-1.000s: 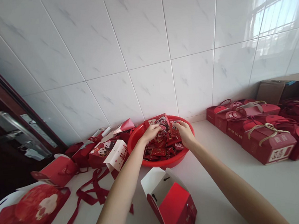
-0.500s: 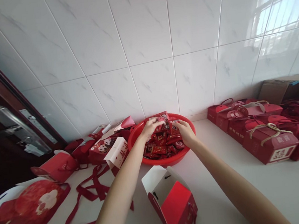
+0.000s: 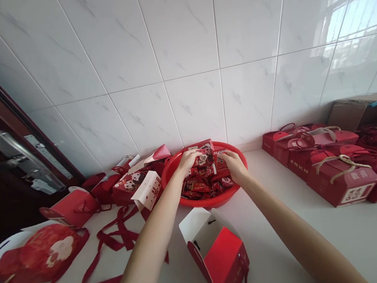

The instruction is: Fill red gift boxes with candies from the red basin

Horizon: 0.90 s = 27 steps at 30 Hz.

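Both my hands are over a red plastic basket (image 3: 239,154) full of red-wrapped candies (image 3: 199,187). My left hand (image 3: 190,160) is closed on a red candy packet (image 3: 206,156) with white lettering, above the back of the basket. At the basket's right side, my right hand (image 3: 233,164) pinches another red packet (image 3: 221,161) with dark printing; its lower part sits among the candies. In front of the basket, between my forearms, stands a red gift box (image 3: 224,258) with its white-lined flaps apart and a cord on its side.
Several red gift boxes (image 3: 340,180) with cord handles stand on the right beside a cardboard box (image 3: 348,110). More red boxes (image 3: 71,208) and a dark red ribbon (image 3: 109,240) lie left. A door handle (image 3: 19,153) is at far left, and a tiled wall (image 3: 195,105) rises behind.
The packet in my left hand has turned so that its white lettering shows more. My right hand has stayed nearly in place, and the view has shifted slightly.
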Motion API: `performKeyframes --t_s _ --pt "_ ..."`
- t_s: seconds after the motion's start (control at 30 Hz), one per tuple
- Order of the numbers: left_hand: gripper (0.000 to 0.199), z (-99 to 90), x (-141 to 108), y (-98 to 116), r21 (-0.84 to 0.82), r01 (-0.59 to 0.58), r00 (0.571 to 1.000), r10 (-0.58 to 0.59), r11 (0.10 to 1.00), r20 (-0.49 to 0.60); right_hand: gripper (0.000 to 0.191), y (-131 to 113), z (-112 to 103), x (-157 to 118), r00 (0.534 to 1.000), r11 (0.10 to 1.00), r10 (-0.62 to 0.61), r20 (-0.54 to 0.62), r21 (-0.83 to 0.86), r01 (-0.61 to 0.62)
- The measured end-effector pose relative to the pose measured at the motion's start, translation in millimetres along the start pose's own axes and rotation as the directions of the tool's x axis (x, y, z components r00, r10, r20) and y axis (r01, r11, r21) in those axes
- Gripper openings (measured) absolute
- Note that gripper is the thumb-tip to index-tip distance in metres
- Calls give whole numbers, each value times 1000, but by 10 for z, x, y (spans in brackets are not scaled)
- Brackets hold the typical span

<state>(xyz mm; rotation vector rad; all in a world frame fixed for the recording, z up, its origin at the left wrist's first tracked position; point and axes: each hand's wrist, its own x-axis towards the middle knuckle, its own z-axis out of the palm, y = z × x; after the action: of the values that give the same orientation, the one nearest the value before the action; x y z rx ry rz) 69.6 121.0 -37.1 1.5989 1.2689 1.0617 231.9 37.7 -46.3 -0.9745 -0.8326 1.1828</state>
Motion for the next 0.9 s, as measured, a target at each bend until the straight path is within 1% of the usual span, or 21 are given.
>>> performKeyframes --t_s 0.1,0.2,0.23,0.3,0.4,0.47,0.5,0.53,0.57,0.6,0.63,0.7,0.73,0.77,0.8,0.83,0.9 --pt "9 3 -22 23 32 -1 998 2 999 -56 13 12 3 16 1000 1000 -8 -12 17 8" --pt "7 3 -42 41 45 -3 1000 3 999 -15 16 28 0 38 999 999 -24 -25 29 25" --pt "8 1 -44 38 59 0 1000 0 998 -3 17 33 -3 47 999 999 -24 -34 33 25" --pt "10 -6 -35 12 129 29 1000 -27 991 -13 19 43 -10 63 999 999 -22 -45 47 24" --pt "15 -12 5 -58 262 74 995 -56 962 -77 18 55 -21 83 998 997 -27 -48 72 31" --pt "22 2 29 -96 299 76 994 -47 951 -103 17 61 -25 89 998 996 -36 -53 75 40" --pt "25 16 34 -103 302 59 996 -34 951 -87 18 63 -27 90 998 997 -38 -56 71 42" --pt "26 34 32 -103 301 30 999 -18 953 -42 19 63 -27 89 997 997 -44 -57 68 48" --pt "25 55 21 -95 296 -13 999 2 955 36 19 62 -28 88 997 996 -50 -54 67 53" --pt "23 78 2 -83 289 -60 990 19 956 142 20 59 -27 85 997 996 -55 -52 69 59" --pt "22 101 -23 -69 281 -99 964 22 955 264 21 55 -26 82 997 995 -58 -49 73 62" --pt "18 141 -81 -46 295 -121 874 -39 948 484 21 47 -23 77 997 994 -59 -50 84 63" --pt "17 155 -108 -43 325 -113 828 -93 939 553 22 44 -21 76 997 994 -57 -55 87 62" --pt "16 165 -129 -46 363 -101 797 -144 926 587 23 43 -19 76 997 994 -56 -56 88 60" --pt "16 171 -142 -55 397 -93 787 -177 913 591 23 42 -18 78 997 994 -57 -56 88 62" --pt "18 173 -147 -70 419 -93 797 -185 903 575 23 43 -18 81 997 994 -60 -57 87 65" --pt "28 169 -133 -110 430 -102 838 -155 897 523 23 48 -21 88 996 995 -65 -62 78 69"
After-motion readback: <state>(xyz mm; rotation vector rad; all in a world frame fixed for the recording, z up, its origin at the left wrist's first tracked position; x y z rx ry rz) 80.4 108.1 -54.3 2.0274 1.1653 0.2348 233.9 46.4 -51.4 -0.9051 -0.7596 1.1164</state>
